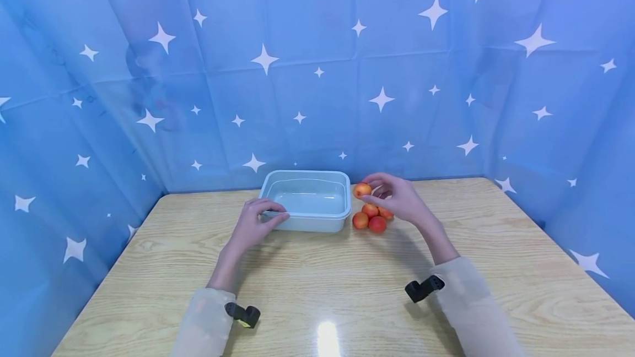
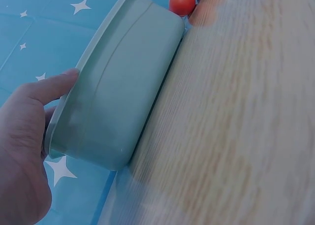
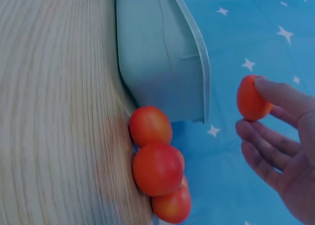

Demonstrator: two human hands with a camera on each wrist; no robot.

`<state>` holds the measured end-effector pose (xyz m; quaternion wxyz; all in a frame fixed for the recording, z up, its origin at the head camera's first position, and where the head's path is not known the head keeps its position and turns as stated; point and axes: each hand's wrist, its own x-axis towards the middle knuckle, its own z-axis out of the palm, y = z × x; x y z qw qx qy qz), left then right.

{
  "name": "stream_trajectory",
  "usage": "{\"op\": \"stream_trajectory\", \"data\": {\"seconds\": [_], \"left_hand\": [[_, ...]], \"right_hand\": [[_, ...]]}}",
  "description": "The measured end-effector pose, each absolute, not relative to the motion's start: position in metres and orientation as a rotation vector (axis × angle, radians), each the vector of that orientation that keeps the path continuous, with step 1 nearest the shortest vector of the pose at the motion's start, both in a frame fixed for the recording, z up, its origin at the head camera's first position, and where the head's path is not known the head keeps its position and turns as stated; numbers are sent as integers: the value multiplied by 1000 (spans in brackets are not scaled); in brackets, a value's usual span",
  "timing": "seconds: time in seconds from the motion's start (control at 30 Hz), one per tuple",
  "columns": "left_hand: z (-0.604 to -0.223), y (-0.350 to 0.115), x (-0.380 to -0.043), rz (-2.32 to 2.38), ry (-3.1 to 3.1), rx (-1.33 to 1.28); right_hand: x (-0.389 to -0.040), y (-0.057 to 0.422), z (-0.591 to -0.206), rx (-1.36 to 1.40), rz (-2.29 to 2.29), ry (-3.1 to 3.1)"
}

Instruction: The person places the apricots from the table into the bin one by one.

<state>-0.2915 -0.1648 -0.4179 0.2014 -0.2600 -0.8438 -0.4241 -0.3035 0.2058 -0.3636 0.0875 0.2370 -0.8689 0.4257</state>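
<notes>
A pale blue-green plastic tub (image 1: 317, 223) stands upright near the back edge of the table, its inside bare. At its front left corner my left hand (image 1: 252, 226) pinches the rim; in the left wrist view the thumb (image 2: 54, 86) lies on the outer side and the other fingers are mostly hidden. My right hand (image 1: 401, 200) holds one small round orange-red fruit (image 3: 252, 98) between thumb and fingers, raised just beyond the tub's right side. Below that hand, several similar fruits (image 1: 377, 225) lie clustered on the table, close against the tub's right wall.
The wood-grain table (image 1: 317, 280) spreads out in front of the tub. A blue curtain with white stars (image 1: 317, 98) hangs along the back and both sides. A small black camera (image 1: 424, 288) is worn on the right sleeve, another (image 1: 243, 314) on the left.
</notes>
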Motion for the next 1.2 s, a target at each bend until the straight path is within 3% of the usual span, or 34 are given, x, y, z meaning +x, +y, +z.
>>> {"op": "stream_trajectory", "data": {"seconds": [1.2], "left_hand": [[-420,-164,-291,-1178,-2335,-747]], "right_hand": [[-300,174,-377,932,1332,-2539]]}}
